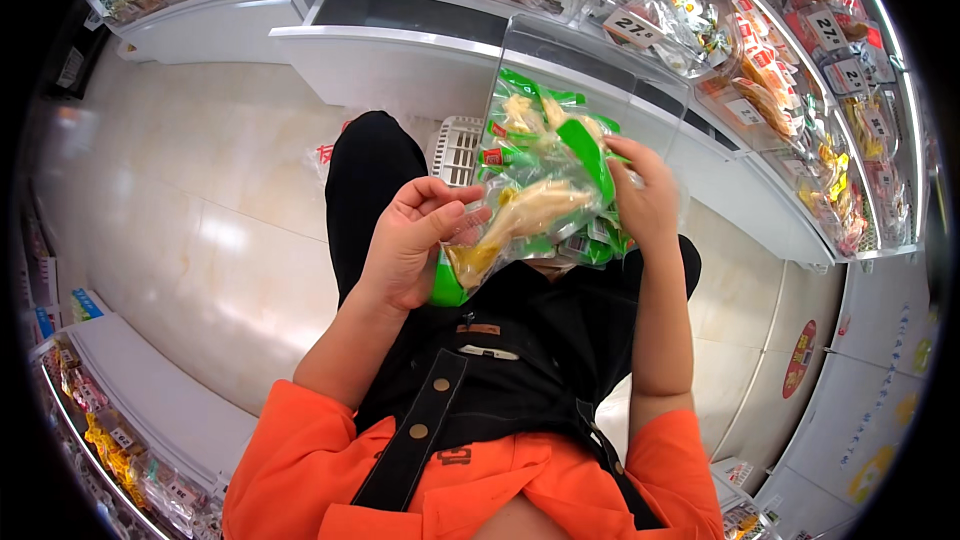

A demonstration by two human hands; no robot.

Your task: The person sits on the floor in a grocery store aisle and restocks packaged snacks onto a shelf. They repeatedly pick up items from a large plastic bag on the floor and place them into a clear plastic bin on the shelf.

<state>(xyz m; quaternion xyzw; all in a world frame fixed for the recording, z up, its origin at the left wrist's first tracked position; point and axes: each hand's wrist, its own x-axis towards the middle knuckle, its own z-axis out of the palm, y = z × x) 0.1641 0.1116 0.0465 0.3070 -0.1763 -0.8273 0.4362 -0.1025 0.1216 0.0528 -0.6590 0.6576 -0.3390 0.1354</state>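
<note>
Between my hands is a clear plastic food packet [545, 208] with green ends and a pale piece of meat inside, tilted from lower left to upper right. Thumb and fingers of my left hand [410, 235] close on its left edge, near the lower green end. My right hand [645, 190] grips the upper green end. Behind it, more green-and-clear packets [520, 112] lie in a transparent plastic bin [545, 40] above my lap. The held packet hides part of them.
Ahead is a white display shelf [400, 48] with an open drawer gap and bins of wrapped food [650, 25]. A white plastic basket [457, 150] stands beside my left knee. Another stocked shelf [150, 380] is at the lower left. Pale floor tiles [220, 210] lie between.
</note>
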